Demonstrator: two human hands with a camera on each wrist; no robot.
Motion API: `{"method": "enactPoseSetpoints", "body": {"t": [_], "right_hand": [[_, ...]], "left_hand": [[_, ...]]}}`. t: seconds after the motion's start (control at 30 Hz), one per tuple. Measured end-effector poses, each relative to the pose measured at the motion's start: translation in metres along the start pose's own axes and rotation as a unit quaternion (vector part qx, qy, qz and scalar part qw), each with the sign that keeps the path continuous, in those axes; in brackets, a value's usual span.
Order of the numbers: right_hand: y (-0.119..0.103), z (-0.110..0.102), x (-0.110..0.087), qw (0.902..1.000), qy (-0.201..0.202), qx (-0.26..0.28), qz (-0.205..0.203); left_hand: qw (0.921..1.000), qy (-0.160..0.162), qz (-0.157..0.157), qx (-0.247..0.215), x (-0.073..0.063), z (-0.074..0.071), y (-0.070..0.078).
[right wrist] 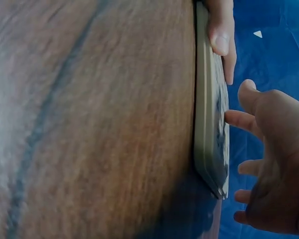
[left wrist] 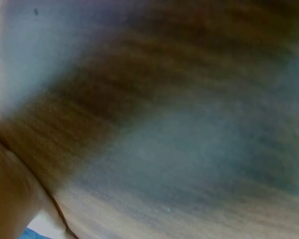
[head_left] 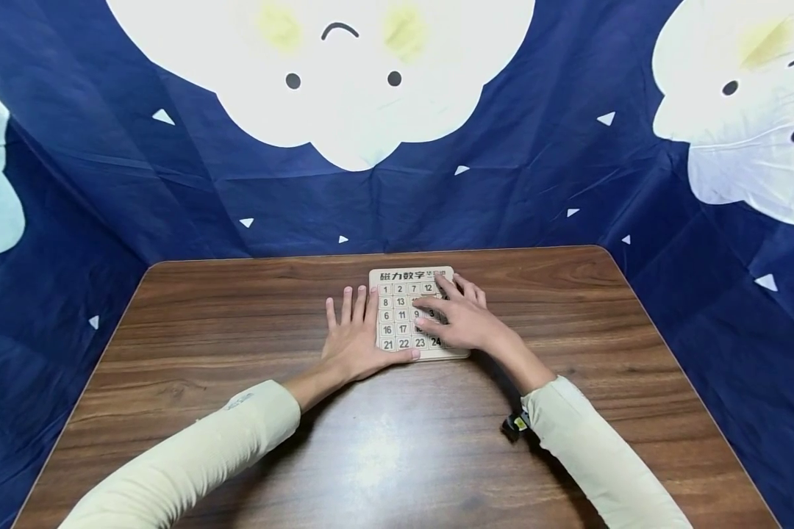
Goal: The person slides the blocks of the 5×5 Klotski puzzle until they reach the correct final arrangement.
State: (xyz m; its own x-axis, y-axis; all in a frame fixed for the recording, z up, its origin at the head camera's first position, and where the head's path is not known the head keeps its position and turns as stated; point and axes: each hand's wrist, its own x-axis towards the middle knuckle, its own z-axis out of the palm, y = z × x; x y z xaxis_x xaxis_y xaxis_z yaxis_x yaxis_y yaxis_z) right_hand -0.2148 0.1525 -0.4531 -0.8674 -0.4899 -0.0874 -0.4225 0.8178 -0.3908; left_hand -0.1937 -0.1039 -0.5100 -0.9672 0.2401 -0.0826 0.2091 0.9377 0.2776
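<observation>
Head view: number board (head_left: 397, 276) flat on the table (head_left: 225, 323), left hand (head_left: 356, 344) at its left side, fingers straight and apart, right hand (head_left: 465, 320) over the tiles (head_left: 402, 315), fingers apart; a skewed push could jam one, or slack bracing let the board skid.

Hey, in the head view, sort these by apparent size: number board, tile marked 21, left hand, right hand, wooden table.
1. Wooden table
2. Number board, partly covered
3. Left hand and right hand, too alike to rank
4. Tile marked 21
</observation>
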Motion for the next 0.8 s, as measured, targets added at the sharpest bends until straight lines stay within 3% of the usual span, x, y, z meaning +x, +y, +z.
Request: {"method": "enactPoseSetpoints", "body": {"t": [0.27,0.5,0.8], "right_hand": [[0.007,-0.008,-0.013,0.9989,0.022,0.040,0.012],[0.013,-0.007,-0.028,0.9993,0.013,0.025,0.024],[0.015,-0.008,-0.018,0.9991,0.024,0.012,0.033]], "left_hand": [[1.0000,0.002,0.002,-0.003,0.000,0.000,-0.001],[1.0000,0.000,0.004,-0.006,-0.001,0.000,-0.001],[0.9998,0.009,0.009,-0.017,0.000,0.001,-0.001]]}}
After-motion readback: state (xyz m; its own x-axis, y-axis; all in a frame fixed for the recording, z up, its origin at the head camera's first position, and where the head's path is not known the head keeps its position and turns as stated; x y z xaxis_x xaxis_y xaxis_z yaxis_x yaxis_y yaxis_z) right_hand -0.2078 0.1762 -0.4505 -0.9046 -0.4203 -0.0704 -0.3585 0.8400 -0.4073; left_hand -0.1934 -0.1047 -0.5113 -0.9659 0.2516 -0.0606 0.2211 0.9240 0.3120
